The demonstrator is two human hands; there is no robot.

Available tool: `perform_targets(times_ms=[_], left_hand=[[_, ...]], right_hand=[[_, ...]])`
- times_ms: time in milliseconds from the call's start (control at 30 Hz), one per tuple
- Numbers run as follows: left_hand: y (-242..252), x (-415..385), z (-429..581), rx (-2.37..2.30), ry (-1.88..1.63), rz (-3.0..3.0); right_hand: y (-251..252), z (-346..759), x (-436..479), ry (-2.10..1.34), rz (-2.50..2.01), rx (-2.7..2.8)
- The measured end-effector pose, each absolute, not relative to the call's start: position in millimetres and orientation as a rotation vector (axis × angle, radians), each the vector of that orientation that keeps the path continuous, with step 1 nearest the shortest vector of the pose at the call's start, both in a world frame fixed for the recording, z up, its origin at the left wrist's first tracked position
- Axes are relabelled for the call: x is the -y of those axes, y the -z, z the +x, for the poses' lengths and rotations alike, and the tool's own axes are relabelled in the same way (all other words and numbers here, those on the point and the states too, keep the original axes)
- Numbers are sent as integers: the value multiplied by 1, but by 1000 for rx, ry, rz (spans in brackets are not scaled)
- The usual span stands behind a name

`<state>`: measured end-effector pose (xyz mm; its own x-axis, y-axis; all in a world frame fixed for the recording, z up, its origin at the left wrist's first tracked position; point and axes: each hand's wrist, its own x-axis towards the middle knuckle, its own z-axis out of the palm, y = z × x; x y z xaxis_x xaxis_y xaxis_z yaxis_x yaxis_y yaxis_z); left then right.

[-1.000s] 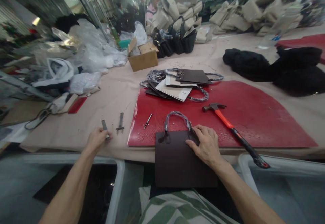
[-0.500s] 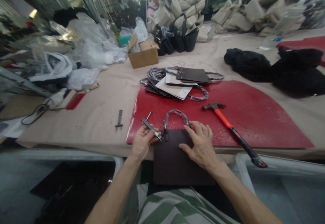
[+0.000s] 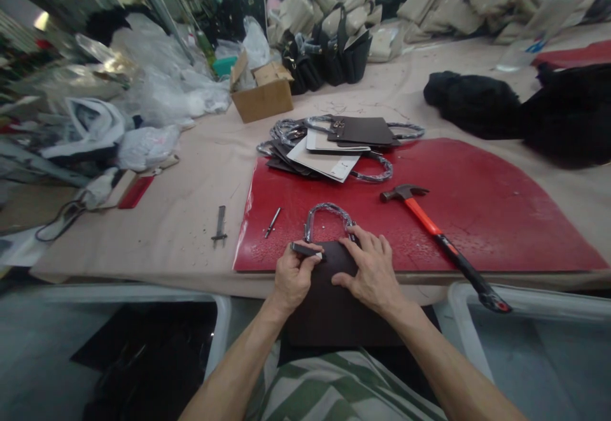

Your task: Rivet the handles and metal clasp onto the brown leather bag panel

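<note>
i see the dark brown bag panel (image 3: 334, 306) lying at the near edge of the red mat (image 3: 477, 217), with its lower part hanging over the edge of the counter (image 3: 191, 179) toward me. my left hand (image 3: 293, 278) is closed around a small metal punch tool (image 3: 306, 250), and the tip of it sits at the left foot of the wrapped handle (image 3: 328, 217), on the top edge of the panel. my right hand (image 3: 375, 271) is flat and open, the fingers spread, pressing on the panel just at the right foot of the handle.

i judge the work is at its early part: the tool is placed but the hammer (image 3: 439, 239) lies untouched on the mat, to the right of the panel. a stack of other panels (image 3: 334, 147) waits at the far side of the mat. two more metal tools stay unused, a thin pin (image 3: 273, 222) on the mat left of the panel and a second punch (image 3: 220, 225) on the counter beyond the mat's left edge.

the lower edge of the panel is hidden behind my arms and my striped shirt (image 3: 334, 389). i cannot make out the tip shape of the tool, or any hole or mark on the panel under it.
</note>
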<state>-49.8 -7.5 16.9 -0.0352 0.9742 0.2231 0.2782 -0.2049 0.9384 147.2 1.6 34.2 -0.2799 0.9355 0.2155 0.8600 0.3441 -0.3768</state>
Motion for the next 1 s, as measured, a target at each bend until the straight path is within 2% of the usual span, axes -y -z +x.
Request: perform_targets(times_ms=[500,1000], left_hand=[[-17,14,-46,-1337,-1316,1682],[2,24,-45,-1356,-1368,1513]], right_hand=[[-29,145,5,-241,-1550,2229],[-27,143,4,-211,-1546,2225]])
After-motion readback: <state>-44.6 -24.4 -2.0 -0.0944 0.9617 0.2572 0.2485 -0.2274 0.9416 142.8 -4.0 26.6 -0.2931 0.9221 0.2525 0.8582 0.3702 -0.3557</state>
